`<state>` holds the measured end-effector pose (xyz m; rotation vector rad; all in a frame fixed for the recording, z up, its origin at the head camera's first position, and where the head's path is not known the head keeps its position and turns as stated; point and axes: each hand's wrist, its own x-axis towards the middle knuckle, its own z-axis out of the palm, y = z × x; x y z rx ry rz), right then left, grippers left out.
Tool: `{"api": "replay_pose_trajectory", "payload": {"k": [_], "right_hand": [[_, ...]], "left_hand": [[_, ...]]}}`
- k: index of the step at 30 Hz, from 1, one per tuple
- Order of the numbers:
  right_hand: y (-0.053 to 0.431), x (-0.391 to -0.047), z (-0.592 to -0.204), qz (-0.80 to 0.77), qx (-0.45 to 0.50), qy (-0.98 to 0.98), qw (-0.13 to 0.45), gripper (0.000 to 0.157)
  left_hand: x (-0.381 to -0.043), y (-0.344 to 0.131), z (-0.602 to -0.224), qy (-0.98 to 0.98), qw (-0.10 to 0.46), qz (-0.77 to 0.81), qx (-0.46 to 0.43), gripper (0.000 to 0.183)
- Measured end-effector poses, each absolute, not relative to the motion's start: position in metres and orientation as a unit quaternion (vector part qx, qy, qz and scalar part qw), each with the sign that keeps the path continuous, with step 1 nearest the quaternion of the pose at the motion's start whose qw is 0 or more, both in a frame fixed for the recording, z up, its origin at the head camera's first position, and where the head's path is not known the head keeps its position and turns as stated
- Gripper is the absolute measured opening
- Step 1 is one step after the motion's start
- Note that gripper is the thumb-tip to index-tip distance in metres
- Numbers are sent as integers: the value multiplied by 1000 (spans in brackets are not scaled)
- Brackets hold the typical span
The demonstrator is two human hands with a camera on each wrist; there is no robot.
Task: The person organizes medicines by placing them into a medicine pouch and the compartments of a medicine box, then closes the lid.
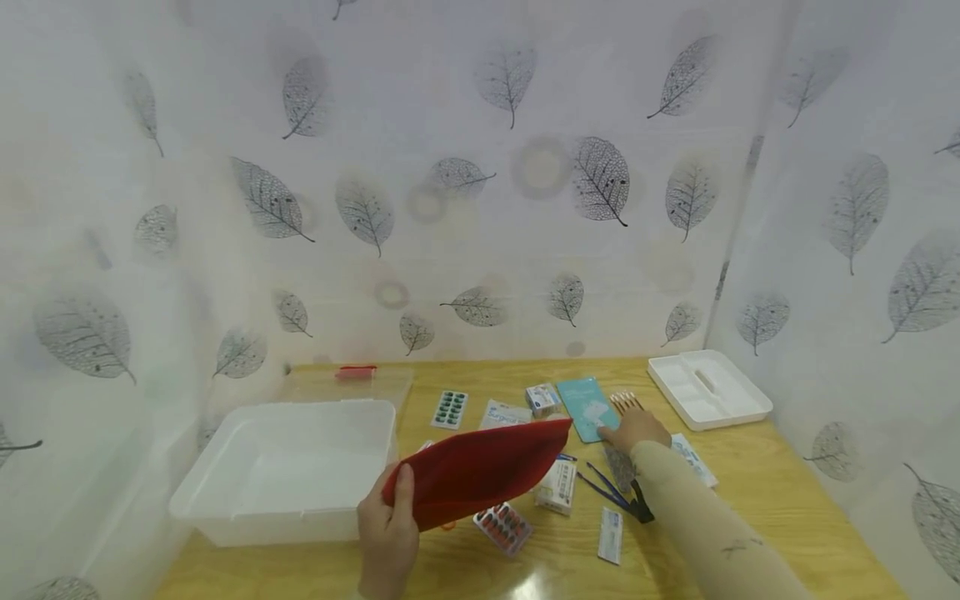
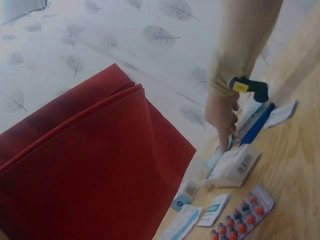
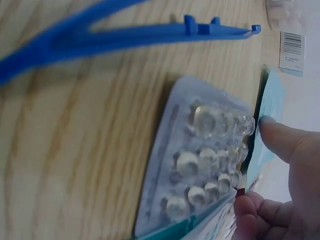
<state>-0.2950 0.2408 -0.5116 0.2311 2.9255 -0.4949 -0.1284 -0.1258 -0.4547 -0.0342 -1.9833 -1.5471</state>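
Observation:
A red zippered pouch (image 1: 487, 467) is gripped at its left end by my left hand (image 1: 390, 525), thumb on the near side; it also fills much of the left wrist view. My right hand (image 1: 636, 429) is over the small items at right. In the right wrist view its straight thumb touches a teal packet (image 3: 270, 107), while the other fingers bend loosely below. A clear blister pack (image 3: 200, 165) and blue plastic tweezers (image 3: 125, 42) lie near that hand. The teal packet (image 1: 588, 408) lies flat in the head view.
At left stands a white open bin (image 1: 281, 417), with a clear lid behind it. A white divided tray (image 1: 708, 392) sits back right. Around the pouch lie a green-capsule blister (image 1: 450, 409), a red-capsule blister (image 1: 502, 527), a small white box (image 1: 557, 487) and several packets. Patterned curtains enclose the table.

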Motion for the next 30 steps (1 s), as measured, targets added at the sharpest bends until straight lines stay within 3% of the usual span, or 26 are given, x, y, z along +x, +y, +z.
{"api": "replay_pose_trajectory", "payload": {"k": [5, 11, 15, 19, 24, 30], "right_hand": [[239, -299, -513, -171, 90, 977, 90, 54], [238, -302, -516, -206, 98, 971, 67, 28], [238, -302, -516, -248, 88, 965, 10, 20], [234, -300, -512, -312, 97, 945, -34, 22], [232, -297, -505, -347, 107, 932, -21, 38], [235, -291, -496, -339, 55, 938, -49, 35]], "left_hand": [[-127, -125, -454, -751, 299, -589, -3, 18], [-125, -126, -452, -758, 266, -595, 23, 21], [-124, -127, -452, -759, 269, -592, 28, 22], [-123, -129, -452, -755, 275, -595, 29, 22], [-123, -130, -451, -753, 273, -597, 35, 23], [-123, -130, -448, -747, 278, -603, 27, 22]]}}
